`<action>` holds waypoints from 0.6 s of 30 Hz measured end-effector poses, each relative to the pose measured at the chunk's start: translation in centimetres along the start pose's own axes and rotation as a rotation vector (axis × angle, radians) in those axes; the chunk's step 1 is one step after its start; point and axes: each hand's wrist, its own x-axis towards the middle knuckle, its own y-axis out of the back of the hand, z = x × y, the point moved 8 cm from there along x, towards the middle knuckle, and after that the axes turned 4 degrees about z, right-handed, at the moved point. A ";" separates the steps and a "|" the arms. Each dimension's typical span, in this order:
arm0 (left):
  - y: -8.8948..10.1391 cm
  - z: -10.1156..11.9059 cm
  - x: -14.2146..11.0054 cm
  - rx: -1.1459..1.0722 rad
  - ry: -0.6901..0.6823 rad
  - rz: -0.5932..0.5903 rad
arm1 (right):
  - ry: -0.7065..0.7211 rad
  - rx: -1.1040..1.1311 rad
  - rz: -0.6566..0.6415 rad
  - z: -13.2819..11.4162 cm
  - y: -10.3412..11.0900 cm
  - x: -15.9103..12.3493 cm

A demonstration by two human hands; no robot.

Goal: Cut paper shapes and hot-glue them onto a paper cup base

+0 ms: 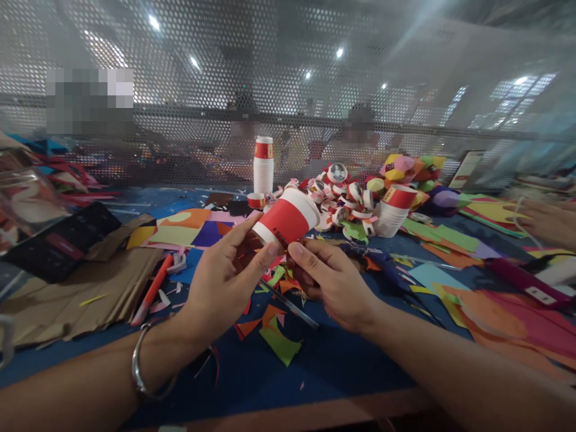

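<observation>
A red and white paper cup (288,219) is tilted in the air above the table, its wide rim toward the upper right. My left hand (218,279) grips its narrower base end, with the thumb along the underside. My right hand (335,279) is closed, its thumb and fingers pinched together at the cup's lower side; whether a small piece is between them is hidden. Below the hands lie a clear stick (292,306) and paper scraps, among them a green piece (279,342). A silver bangle (139,360) circles my left wrist.
Stacked cups (263,174) stand at the back; another stack (393,213) leans right, near piled cut cup pieces (337,195). Cardboard (90,294), an orange-red marker (153,288) and a dark phone-like slab (63,240) lie left. Coloured sheets (508,324) and another person's hand (544,222) are right.
</observation>
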 end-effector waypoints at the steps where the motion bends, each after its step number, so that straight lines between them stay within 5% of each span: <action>1: 0.0 0.1 0.0 0.009 -0.003 -0.008 | -0.014 0.017 -0.001 0.1 0.0 0.0; 18: -0.1 0.4 0.2 0.098 -0.041 -0.002 | -0.021 0.029 0.011 0.2 -0.1 -0.1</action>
